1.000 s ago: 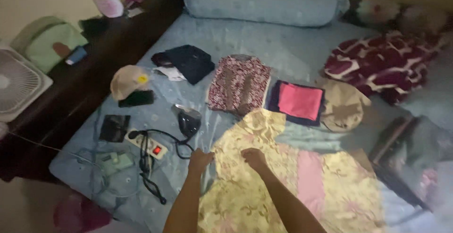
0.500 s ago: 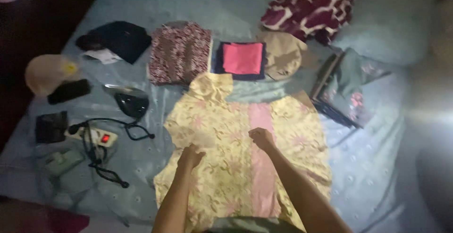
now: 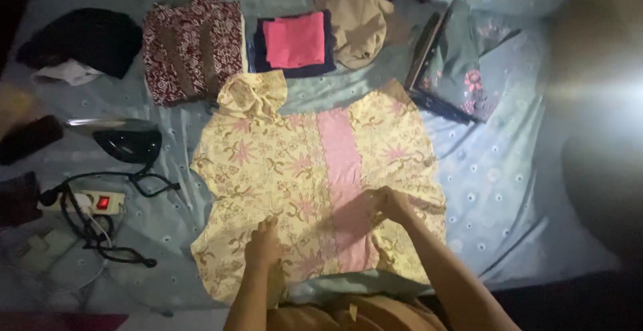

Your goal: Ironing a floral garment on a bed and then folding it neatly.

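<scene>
An iron and power strip lie left of a yellow floral garment spread flat on the blue bedsheet. The left hand presses its near edge, fingers flat. The right hand pinches fabric beside the pink centre panel, which runs away from the person.

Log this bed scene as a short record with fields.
surface: blue bedsheet
left hand: flat on the yellow floral garment
right hand: on the garment beside its pink strip
left of garment: black iron, power strip with red switch
above garment: patterned maroon fold, pink folded cloth
</scene>
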